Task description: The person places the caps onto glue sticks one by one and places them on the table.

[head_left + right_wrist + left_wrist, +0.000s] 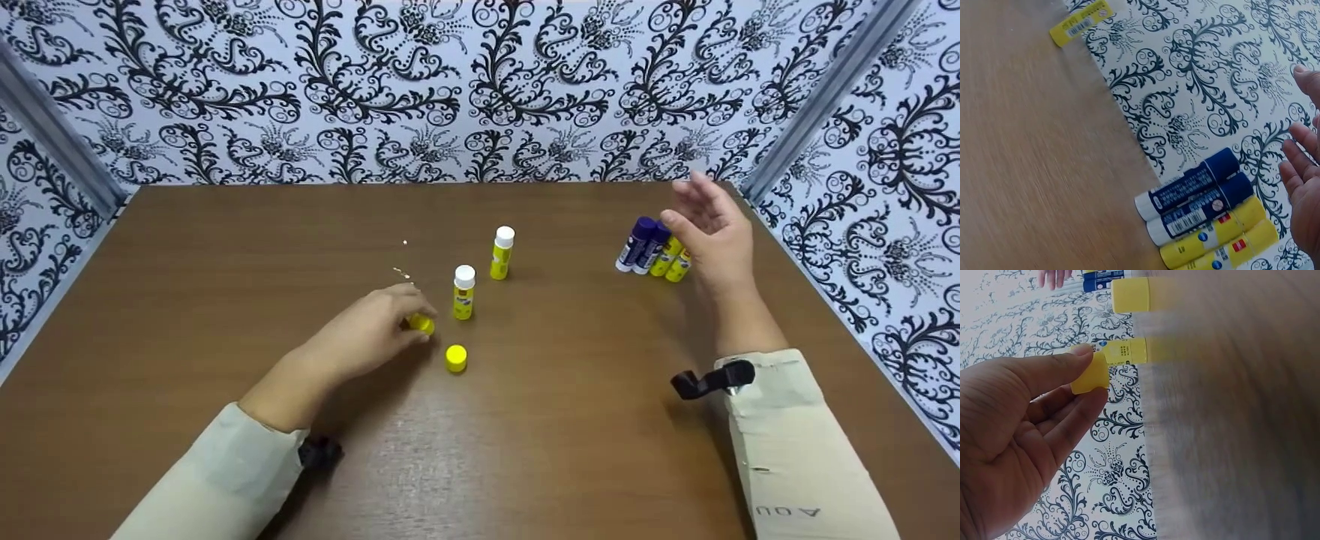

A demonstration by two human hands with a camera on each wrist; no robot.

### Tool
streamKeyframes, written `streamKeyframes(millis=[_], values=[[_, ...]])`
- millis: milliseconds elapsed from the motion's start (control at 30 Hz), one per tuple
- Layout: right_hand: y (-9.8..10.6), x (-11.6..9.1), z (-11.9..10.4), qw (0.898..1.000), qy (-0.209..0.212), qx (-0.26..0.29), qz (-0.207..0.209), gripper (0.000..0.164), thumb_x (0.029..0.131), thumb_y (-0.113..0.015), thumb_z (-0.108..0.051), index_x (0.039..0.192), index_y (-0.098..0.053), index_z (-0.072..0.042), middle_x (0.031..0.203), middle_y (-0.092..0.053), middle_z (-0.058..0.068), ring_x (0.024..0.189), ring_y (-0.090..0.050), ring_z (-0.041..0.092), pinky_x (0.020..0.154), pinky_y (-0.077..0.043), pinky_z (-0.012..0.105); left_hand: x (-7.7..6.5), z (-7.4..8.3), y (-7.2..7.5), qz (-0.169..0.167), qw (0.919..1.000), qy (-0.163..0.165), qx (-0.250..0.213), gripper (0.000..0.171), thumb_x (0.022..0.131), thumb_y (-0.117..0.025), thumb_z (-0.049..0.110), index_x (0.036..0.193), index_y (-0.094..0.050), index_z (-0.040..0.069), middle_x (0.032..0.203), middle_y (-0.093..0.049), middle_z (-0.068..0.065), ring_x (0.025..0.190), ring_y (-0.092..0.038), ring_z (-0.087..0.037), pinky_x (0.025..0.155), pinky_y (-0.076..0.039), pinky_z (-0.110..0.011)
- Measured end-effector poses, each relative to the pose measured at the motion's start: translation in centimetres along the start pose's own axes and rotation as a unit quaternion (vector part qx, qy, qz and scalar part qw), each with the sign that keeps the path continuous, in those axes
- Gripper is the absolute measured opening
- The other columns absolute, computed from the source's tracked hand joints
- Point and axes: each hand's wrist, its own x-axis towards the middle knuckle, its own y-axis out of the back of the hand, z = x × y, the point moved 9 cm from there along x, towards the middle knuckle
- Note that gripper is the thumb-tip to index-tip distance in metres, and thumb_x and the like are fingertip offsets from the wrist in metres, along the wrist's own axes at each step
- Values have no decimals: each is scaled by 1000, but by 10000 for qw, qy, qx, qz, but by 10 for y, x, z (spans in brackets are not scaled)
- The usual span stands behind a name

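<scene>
My left hand (371,326) pinches a yellow cap (1092,377) between thumb and fingers, low over the table. Just right of it stands a yellow glue stick (463,300) with a white top, and a second one (501,255) stands upright farther back. Another yellow cap (456,358) sits on the table in front of them. My right hand (716,240) is raised at the right with loosely bent fingers, holding nothing. Beside it stand two dark blue glue sticks (1193,185) and two yellow glue sticks (1213,230) in a tight row, partly covered by this hand in the head view.
The brown table (262,240) ends at a patterned wall (390,90) behind, with similar panels at both sides. Small pale specks (403,274) lie on the wood beyond the left hand.
</scene>
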Motion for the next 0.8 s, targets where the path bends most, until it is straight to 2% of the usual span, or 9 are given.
streamKeyframes(millis=[200,300,400,533,633,800], values=[[-23,-5,2,9995,3,-170,-262,64,90,-76,4,149,-51,0,127,-70,-2,120,-65,15,113,-50,30,0,1,1,87,9999,-46,-20,25,91,-79,5,115,-75,2,110,-72,-8,102,-68,-25,96,-60,-41],[-38,-7,5,9987,-5,-229,-462,65,90,-76,5,149,-51,-1,129,-70,0,119,-65,14,109,-52,28,0,2,2,124,9999,-44,-52,25,91,-78,7,116,-74,3,112,-72,-7,105,-68,-25,99,-59,-40],[-54,-9,7,9972,-107,-233,-702,67,90,-76,3,151,-50,-2,135,-67,7,121,-65,15,106,-54,25,-1,5,4,172,9998,-77,-79,25,92,-78,7,116,-74,4,113,-71,-7,106,-68,-24,99,-59,-40],[-75,-12,9,9943,-212,-316,-995,69,91,-78,-1,153,-48,-4,144,-61,17,128,-62,19,111,-52,28,0,6,5,187,9998,-60,-100,25,92,-78,7,117,-74,5,114,-71,-6,107,-68,-24,99,-60,-39],[-87,-14,10,9921,-230,-441,-1156,70,91,-79,-5,154,-47,-4,147,-59,18,132,-60,20,116,-48,31,0,5,5,182,9998,-15,-109,26,92,-78,6,118,-74,6,115,-71,-6,107,-68,-23,99,-60,-39],[-103,-16,11,9898,-180,-432,-1346,70,92,-77,-2,154,-44,-1,147,-58,20,131,-59,19,116,-48,36,1,6,6,240,9996,-4,-138,27,92,-79,7,118,-74,5,115,-70,-5,106,-68,-23,98,-60,-38]])
